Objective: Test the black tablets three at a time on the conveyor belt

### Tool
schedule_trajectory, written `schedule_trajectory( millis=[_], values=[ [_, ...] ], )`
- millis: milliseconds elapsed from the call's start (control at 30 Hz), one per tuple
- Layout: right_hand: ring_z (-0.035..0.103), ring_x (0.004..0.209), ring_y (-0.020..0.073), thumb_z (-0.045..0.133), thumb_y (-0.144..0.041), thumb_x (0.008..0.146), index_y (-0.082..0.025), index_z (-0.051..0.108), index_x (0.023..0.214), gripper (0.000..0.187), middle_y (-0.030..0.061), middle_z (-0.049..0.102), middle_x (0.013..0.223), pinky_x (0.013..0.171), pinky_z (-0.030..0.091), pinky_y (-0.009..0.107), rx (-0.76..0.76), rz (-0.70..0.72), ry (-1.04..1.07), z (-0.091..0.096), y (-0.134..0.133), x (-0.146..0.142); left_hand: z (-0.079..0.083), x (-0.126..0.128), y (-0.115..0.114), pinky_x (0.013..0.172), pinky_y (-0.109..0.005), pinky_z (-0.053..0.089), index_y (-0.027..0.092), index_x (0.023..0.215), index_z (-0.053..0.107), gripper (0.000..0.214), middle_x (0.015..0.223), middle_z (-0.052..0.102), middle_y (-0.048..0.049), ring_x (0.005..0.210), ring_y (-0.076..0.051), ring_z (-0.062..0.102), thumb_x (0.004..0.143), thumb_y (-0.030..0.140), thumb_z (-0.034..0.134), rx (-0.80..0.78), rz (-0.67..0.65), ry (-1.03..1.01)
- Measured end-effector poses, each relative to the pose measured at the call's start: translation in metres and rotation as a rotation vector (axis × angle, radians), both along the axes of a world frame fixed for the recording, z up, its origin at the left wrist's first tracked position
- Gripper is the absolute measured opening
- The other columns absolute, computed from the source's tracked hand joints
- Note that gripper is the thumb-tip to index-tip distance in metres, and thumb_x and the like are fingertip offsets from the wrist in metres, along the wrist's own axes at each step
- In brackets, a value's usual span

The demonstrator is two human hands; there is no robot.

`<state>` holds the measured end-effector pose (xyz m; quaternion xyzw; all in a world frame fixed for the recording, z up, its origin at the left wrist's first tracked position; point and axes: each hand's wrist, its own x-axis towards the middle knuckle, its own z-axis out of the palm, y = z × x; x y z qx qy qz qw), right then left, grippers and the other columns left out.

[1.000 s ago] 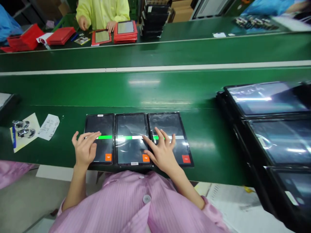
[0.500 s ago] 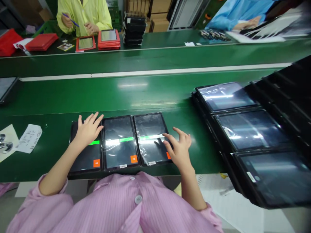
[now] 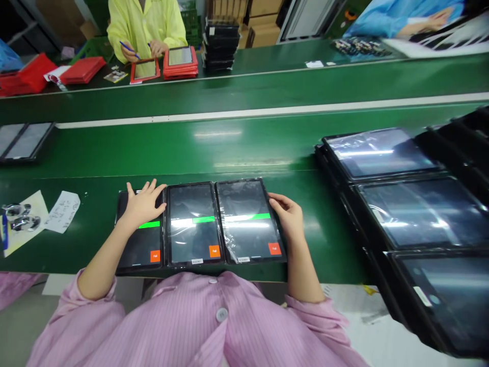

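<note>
Three black tablets lie side by side in front of me: a left tablet [image 3: 139, 250], a middle tablet [image 3: 194, 204] and a right tablet [image 3: 244, 199]. Each lit screen has a green bar and an orange or red "Fail" square near its lower right corner. My left hand [image 3: 143, 206] rests with spread fingers over the upper part of the left tablet, hiding some of its screen. At the right tablet's right edge, my right hand [image 3: 288, 216] has thumb and fingers drawn together on the rim.
Black trays of film-covered tablets [image 3: 420, 209] stand at the right. A paper note [image 3: 63, 211] and a sheet with round metal parts [image 3: 25, 224] lie left. More tablets [image 3: 28, 140] sit far left. Across the bench, a person in yellow [image 3: 147, 25] works beside red cases [image 3: 179, 63].
My right hand has gone from hovering over the right tablet's screen, fingers spread, to its right edge, fingers closed in. My left hand stays on the left tablet. The view has turned slightly left.
</note>
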<state>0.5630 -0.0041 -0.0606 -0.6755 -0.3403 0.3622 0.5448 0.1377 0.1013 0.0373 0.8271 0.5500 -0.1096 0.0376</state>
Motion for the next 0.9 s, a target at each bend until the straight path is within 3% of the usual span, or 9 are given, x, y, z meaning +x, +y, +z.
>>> schedule_trajectory(
  millis=[133,300,467,633,733,900],
  values=[
    [0.070,0.089,0.0249,0.084,-0.046,0.065,-0.021,0.077,0.099,0.042,0.0091,0.077,0.099,0.087,0.056,0.041,0.000,-0.052,0.017,0.000,-0.008,-0.005,-0.002,0.005,0.002,0.111,-0.082,-0.004,0.029,0.153,0.040,0.067,0.161,0.037,-0.0097,0.146,-0.042,0.036,0.088,0.044,0.052,-0.002,0.061,-0.077],
    [0.070,0.085,0.0251,0.085,-0.043,0.064,-0.020,0.077,0.095,0.040,0.0103,0.077,0.096,0.080,0.057,0.041,-0.006,-0.067,0.020,-0.002,-0.009,-0.003,-0.005,0.015,0.005,0.116,-0.078,0.000,0.028,0.140,0.054,0.060,0.152,0.051,-0.0073,0.143,-0.039,0.043,0.080,0.032,0.058,0.014,0.072,-0.145],
    [0.067,0.085,0.0239,0.082,-0.046,0.067,-0.021,0.076,0.101,0.043,0.0088,0.074,0.095,0.081,0.056,0.040,0.034,-0.032,-0.012,-0.008,-0.006,-0.001,-0.001,0.009,0.013,0.120,-0.056,0.030,0.018,0.143,0.052,0.060,0.155,0.047,-0.0109,0.142,-0.034,0.045,0.085,0.033,0.053,-0.055,-0.018,-0.121],
    [0.063,0.085,0.0207,0.077,-0.048,0.074,-0.022,0.074,0.114,0.048,0.0055,0.070,0.095,0.085,0.054,0.039,0.048,0.029,-0.075,-0.010,-0.005,-0.001,0.004,0.005,0.021,0.104,-0.042,0.051,0.022,0.137,0.060,0.052,0.142,0.062,-0.0051,0.126,-0.030,0.061,0.088,0.037,0.049,-0.050,-0.016,-0.122],
    [0.062,0.084,0.0200,0.077,-0.047,0.074,-0.023,0.074,0.115,0.047,0.0044,0.068,0.094,0.086,0.053,0.038,0.047,0.028,-0.067,-0.011,-0.005,0.000,0.005,0.009,0.022,0.094,-0.038,0.055,0.024,0.134,0.063,0.052,0.139,0.064,-0.0026,0.122,-0.029,0.064,0.085,0.037,0.052,-0.037,0.000,-0.118],
    [0.063,0.084,0.0207,0.078,-0.045,0.073,-0.022,0.075,0.112,0.046,0.0051,0.070,0.094,0.087,0.053,0.040,0.049,0.047,-0.048,-0.011,-0.004,0.003,0.004,0.016,0.021,0.093,-0.037,0.055,0.022,0.133,0.064,0.053,0.138,0.065,-0.0033,0.120,-0.029,0.065,0.083,0.034,0.051,-0.018,0.022,-0.086]
  ],
)
